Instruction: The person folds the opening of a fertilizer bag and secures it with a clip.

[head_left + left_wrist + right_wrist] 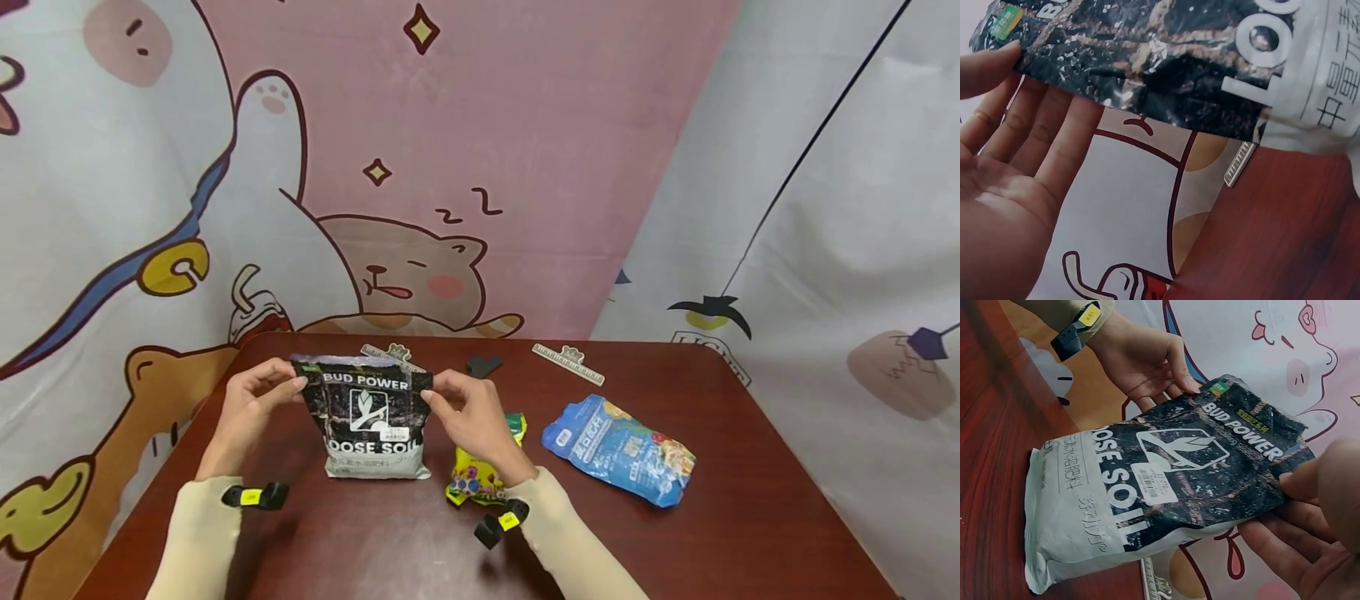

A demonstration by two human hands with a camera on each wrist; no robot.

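Note:
A black and white bag of loose soil [371, 421] stands upright on the table, its front lettering facing me. At its upper left edge my left hand [255, 408] pinches the bag between thumb and fingers. My right hand [476, 417] pinches the upper right edge the same way. The left wrist view shows the left thumb on the black front of the bag [1147, 56], with the fingers behind it. In the right wrist view, the bag [1160, 481] spans between both hands, and a white sticker shows on its front. Its back is hidden.
A yellow packet [476, 475] lies partly hidden behind my right hand and wrist. To the right is a blue pouch [622, 450] lying flat on the brown table [750, 517]. Along the back edge are two ruler-like clips [568, 363] and a small dark object [483, 365].

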